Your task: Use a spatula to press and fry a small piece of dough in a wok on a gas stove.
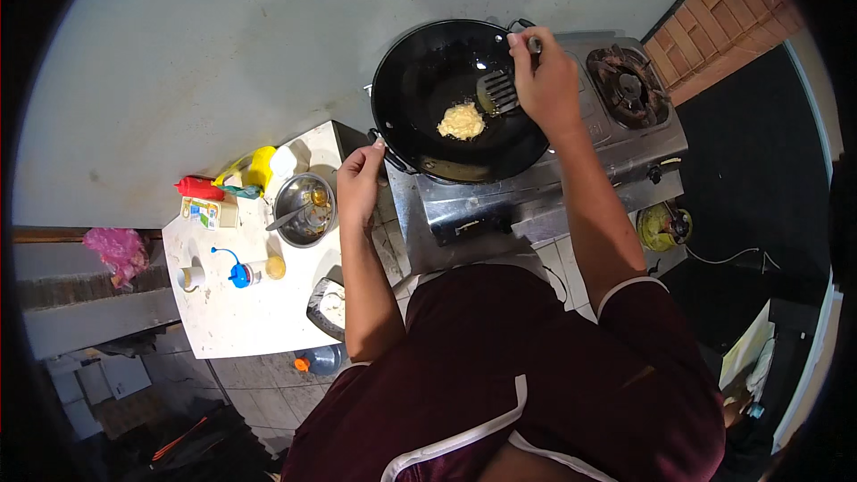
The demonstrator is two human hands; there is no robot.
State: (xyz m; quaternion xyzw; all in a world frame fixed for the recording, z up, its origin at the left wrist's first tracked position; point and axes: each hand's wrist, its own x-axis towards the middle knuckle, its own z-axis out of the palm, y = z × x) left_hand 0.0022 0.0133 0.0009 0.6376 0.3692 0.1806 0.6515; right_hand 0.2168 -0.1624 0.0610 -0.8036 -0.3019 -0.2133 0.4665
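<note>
A black wok [428,60] sits on the left side of a steel gas stove [455,204]. In it lies a small pale-yellow lump of frying food [460,122] with oil around it. My right hand [546,84] grips a slotted metal spatula [499,92], whose blade is down in the wok, just right of the lump and apart from it. My left hand [360,181] is at the wok's left side, its thumb and fingers closed at the loop handle [396,161]. The palm side of this grip is hidden.
A bare burner [629,87] is at right. On the white table [241,321] at left stand a steel bowl [288,197] with a spoon, a blue-capped bottle [242,274], a cup [191,278] and a dark dish [321,318] of white stuff. A green gas cylinder [659,227] stands below.
</note>
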